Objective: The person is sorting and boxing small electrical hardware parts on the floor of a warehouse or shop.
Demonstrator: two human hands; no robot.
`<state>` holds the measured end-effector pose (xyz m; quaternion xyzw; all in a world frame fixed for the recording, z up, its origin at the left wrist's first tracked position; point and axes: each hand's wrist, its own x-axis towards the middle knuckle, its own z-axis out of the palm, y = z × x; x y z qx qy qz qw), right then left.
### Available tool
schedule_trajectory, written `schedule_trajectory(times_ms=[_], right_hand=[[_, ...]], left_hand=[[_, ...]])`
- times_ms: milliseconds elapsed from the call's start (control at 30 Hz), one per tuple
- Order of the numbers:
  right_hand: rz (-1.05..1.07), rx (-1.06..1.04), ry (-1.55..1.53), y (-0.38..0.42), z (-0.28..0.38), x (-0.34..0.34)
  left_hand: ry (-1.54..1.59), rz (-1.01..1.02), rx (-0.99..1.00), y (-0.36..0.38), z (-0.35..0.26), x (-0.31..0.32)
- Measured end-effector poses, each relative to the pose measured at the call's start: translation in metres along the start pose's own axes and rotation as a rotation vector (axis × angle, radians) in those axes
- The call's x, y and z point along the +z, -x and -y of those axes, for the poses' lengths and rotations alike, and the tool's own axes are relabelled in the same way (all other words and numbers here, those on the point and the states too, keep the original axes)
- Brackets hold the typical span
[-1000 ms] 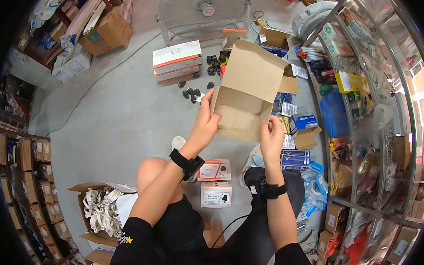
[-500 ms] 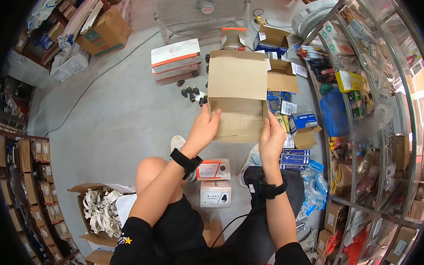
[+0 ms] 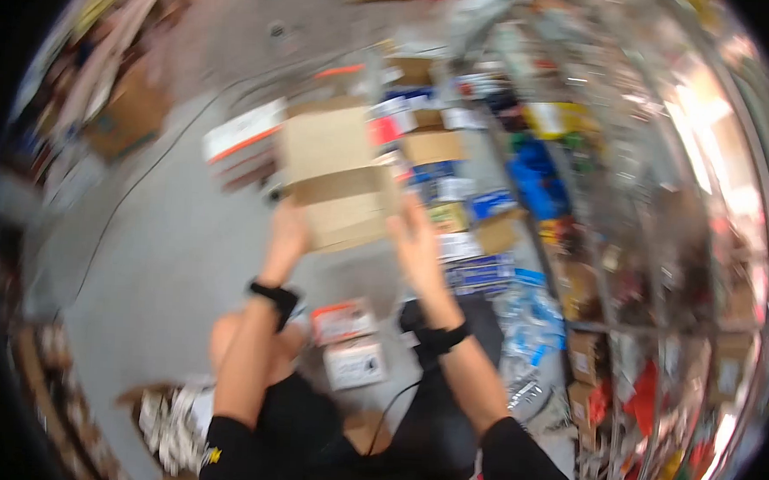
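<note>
An open, bare cardboard box (image 3: pixel 338 211) with its lid flap raised is held over the floor, its inside facing me. My left hand (image 3: pixel 289 239) grips the box's left edge. At the opposite side my right hand (image 3: pixel 415 242) holds the right edge, though motion blur softens its fingers. Below the box, between my legs, lie an orange-and-white box (image 3: pixel 344 322) and a white box (image 3: pixel 354 364). Beyond my left hand stand stacked white boxes with an orange stripe (image 3: pixel 244 141).
Blue boxes (image 3: pixel 480 273) and opened cartons (image 3: pixel 435 147) lie to the right, beside clear-blue plastic bags (image 3: pixel 533 313). A loaded metal shelf (image 3: pixel 610 326) borders the right side. At lower left sits a carton of white pieces (image 3: pixel 169 427). A cable (image 3: pixel 135 188) crosses the floor.
The view has swung and blurred, so the surroundings appear shifted left. The cardboard box stays between both hands, now tilted and further left in the picture.
</note>
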<state>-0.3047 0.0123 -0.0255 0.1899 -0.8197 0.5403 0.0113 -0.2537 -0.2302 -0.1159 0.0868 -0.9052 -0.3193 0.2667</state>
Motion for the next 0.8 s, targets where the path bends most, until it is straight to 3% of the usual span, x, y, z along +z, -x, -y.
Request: schedule_trajectory(times_ms=[33, 100, 133, 167, 200, 267, 333, 400, 500, 633, 667, 700, 733, 767, 800], right_hand=[[-0.093, -0.008, -0.128, 0.007, 0.002, -0.012], [-0.2, 0.055, -0.398, 0.033, 0.006, -0.071], [-0.221, 0.122, -0.558, 0.049, 0.017, -0.102], [-0.31, 0.079, -0.225, 0.068, 0.005, -0.139], [-0.373, 0.178, -0.216, 0.092, 0.0, -0.18], [-0.594, 0.327, -0.419, 0.148, -0.001, -0.255], [-0.788, 0.289, -0.741, 0.224, -0.017, -0.331], [-1.035, 0.371, -0.784, 0.301, -0.035, -0.394], [-1.284, 0.413, -0.493, 0.415, -0.062, -0.457], [-1.505, 0.464, -0.493, 0.496, -0.071, -0.534], [-1.394, 0.419, -0.487, 0.52, -0.098, -0.578], [-0.984, 0.076, -0.773, 0.537, -0.121, -0.627], [-1.6, 0.396, -0.494, 0.456, -0.016, -0.595], [-1.431, 0.313, -0.561, 0.484, -0.07, -0.668], [-1.386, 0.313, -0.575, 0.462, -0.08, -0.675]], left_hand=[[0.273, 0.19, -0.351, -0.014, -0.01, -0.008], [0.453, 0.112, -0.568, -0.012, 0.08, 0.037], [0.606, 0.14, -0.758, -0.021, 0.019, 0.01], [0.7, 0.126, -0.807, -0.022, -0.008, 0.002], [0.78, 0.103, -0.865, -0.019, -0.023, -0.004], [0.782, 0.196, -0.863, -0.011, 0.011, 0.01], [0.832, 0.165, -0.831, 0.004, -0.003, 0.016], [0.862, 0.219, -0.818, 0.019, -0.039, 0.01], [0.879, 0.366, -0.81, 0.037, -0.085, -0.002], [1.111, 0.496, -0.848, 0.036, -0.13, -0.029], [1.109, 0.466, -0.84, 0.031, -0.139, -0.042], [1.134, 0.515, -0.815, 0.031, -0.144, -0.056], [1.16, 0.559, -0.791, 0.031, -0.15, -0.069], [1.205, 0.617, -0.739, 0.031, -0.157, -0.084], [1.067, 0.605, -0.612, 0.034, -0.158, -0.103]])
